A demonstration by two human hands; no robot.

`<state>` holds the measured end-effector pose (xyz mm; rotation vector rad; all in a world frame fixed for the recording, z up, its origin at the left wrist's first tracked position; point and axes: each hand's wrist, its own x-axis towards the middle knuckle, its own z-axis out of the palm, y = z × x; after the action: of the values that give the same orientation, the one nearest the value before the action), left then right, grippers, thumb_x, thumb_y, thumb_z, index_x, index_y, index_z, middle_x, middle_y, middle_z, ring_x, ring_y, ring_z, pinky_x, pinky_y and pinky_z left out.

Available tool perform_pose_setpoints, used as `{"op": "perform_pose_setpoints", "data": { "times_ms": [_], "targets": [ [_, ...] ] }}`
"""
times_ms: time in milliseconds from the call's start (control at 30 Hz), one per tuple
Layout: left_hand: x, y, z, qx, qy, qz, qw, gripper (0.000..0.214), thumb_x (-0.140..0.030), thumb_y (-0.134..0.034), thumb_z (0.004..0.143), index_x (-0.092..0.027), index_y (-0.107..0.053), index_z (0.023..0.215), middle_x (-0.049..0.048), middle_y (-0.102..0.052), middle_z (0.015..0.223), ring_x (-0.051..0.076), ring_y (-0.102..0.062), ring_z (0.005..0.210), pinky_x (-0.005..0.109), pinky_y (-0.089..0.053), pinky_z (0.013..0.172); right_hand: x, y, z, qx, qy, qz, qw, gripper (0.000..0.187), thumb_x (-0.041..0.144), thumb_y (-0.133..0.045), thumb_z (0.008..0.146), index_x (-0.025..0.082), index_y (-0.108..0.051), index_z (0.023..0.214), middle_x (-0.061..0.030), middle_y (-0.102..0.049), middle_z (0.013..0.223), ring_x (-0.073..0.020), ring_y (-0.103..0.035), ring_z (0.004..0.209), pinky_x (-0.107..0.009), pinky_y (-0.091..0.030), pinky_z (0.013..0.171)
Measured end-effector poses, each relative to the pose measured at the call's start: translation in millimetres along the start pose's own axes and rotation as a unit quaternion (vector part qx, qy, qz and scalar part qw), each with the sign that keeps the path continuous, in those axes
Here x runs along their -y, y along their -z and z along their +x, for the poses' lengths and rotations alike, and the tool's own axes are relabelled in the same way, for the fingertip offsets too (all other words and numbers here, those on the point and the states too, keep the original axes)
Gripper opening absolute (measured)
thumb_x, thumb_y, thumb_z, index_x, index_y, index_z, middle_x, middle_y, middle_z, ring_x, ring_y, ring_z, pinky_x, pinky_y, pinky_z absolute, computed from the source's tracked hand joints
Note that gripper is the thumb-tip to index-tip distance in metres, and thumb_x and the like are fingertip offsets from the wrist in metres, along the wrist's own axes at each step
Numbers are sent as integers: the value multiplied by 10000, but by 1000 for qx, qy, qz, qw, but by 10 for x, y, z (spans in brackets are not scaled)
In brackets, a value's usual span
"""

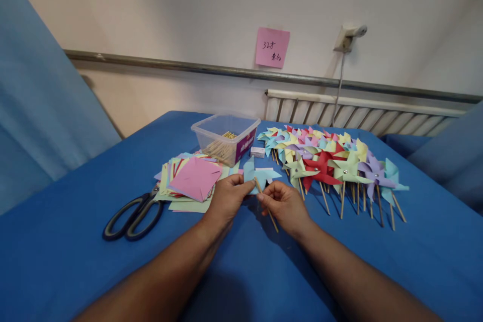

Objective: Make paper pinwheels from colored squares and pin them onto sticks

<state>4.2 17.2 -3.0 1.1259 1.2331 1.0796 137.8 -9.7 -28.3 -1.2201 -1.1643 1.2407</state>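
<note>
Over the middle of the blue-covered table, a light blue paper pinwheel is held between my hands. My left hand pinches its left side between thumb and fingers. A thin wooden stick lies against the pinwheel and slants down to the right. My right hand has its fingers closed on this stick, just below the paper. Whether the stick is fastened to the pinwheel I cannot tell. Behind my left hand lies a stack of coloured paper squares, a pink one on top.
Black-handled scissors lie left of the papers. Behind stands a clear plastic box of sticks, with a small white box beside it. Finished pinwheels crowd the right side. A radiator and wall rail border the table's back.
</note>
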Motion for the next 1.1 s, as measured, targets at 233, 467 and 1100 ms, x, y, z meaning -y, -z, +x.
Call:
{"op": "perform_pose_setpoints", "data": {
  "times_ms": [233, 467, 1100],
  "targets": [
    [10, 5, 8, -5, -6, -6, 1000, 223, -328, -701, 601, -147, -574, 571, 13, -606, 551, 134, -548, 512, 241, -404, 507, -19, -3, -5, -14, 10, -10, 1000, 229, 353, -692, 667, 185, -537, 648, 45, -541, 494, -95, -511, 433, -232, -438, 469],
    [19, 11, 16, -4, -10, 0, 1000, 235, -347, -710, 593, -147, -588, 575, 11, -608, 555, 137, -554, 517, 242, -407, 510, -22, 8, 6, -17, 1, -22, 1000, 225, 351, -686, 663, 187, -534, 640, 45, -543, 483, -96, -497, 424, -229, -423, 453],
    [4, 7, 5, -11, -18, 14, 1000, 211, -325, -700, 593, -148, -588, 565, -1, -584, 540, 113, -499, 495, 231, -367, 492, -45, 16, 13, -12, 4, -38, 999, 215, 345, -679, 668, 190, -535, 632, 43, -548, 489, -95, -493, 426, -231, -413, 458]
  ]
}}
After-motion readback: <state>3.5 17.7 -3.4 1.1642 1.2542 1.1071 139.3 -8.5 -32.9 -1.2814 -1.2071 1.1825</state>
